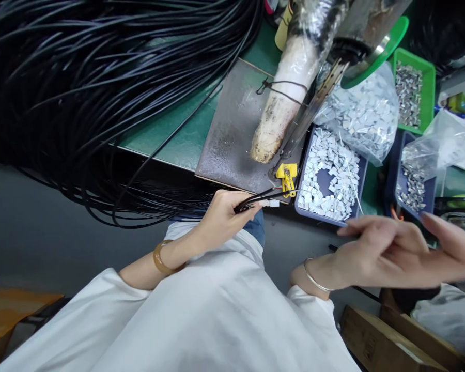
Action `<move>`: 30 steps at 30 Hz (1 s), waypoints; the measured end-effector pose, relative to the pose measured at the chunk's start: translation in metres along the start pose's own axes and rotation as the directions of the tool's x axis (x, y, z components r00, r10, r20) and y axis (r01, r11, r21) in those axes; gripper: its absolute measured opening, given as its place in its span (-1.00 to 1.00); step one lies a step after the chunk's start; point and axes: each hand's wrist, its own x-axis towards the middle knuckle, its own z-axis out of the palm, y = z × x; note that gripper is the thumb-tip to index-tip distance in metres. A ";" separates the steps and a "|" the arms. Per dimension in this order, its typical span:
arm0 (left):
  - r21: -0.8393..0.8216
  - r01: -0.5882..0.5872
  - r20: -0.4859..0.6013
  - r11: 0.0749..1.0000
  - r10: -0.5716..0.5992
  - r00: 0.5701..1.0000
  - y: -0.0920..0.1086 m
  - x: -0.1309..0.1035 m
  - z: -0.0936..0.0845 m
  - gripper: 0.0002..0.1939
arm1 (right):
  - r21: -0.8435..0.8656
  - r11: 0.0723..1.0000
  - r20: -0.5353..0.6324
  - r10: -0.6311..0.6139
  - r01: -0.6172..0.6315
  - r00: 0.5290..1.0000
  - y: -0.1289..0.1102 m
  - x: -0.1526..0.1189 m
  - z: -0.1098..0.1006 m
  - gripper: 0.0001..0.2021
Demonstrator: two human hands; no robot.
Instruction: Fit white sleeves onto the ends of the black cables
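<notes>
At the tabletop's [178,147] near edge, my left hand [220,219] pinches cables [256,197] and a connector [273,203], perhaps joined; my right hand [395,253] spreads loosely, the tray's [321,218] connectors unattached.

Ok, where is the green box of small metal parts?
In the head view, the green box is at the upper right, just right of the clear plastic bag.

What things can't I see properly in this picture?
- Right hand: blurred in the head view by its motion.
- Thin black cables in the left hand: partly hidden by its fingers, head view.
- Big black cable bundle: cut off by the head view's left and top edges.
- Small metal pieces in the green tray: too small in the head view to tell their exact shape.
</notes>
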 end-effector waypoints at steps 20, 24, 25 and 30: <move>-0.700 0.080 -0.029 0.709 -0.140 0.990 0.029 0.030 -0.020 -0.77 | -0.636 0.771 0.451 0.354 0.017 0.819 0.060 0.034 0.015 -0.88; -0.648 0.075 -0.020 0.758 -0.116 0.993 0.021 0.027 -0.009 -0.82 | -0.429 0.895 0.206 0.227 -0.121 0.952 0.024 0.016 0.028 -0.84; -0.624 0.053 -0.049 0.780 -0.106 0.993 0.019 0.027 -0.007 -0.85 | -0.330 0.925 0.163 0.252 -0.188 0.954 0.013 0.012 0.031 -0.83; -0.411 -0.010 -0.164 0.912 -0.064 0.984 0.017 0.026 0.001 -0.89 | 0.154 0.909 0.291 0.332 -0.387 0.897 -0.020 -0.009 0.051 -0.85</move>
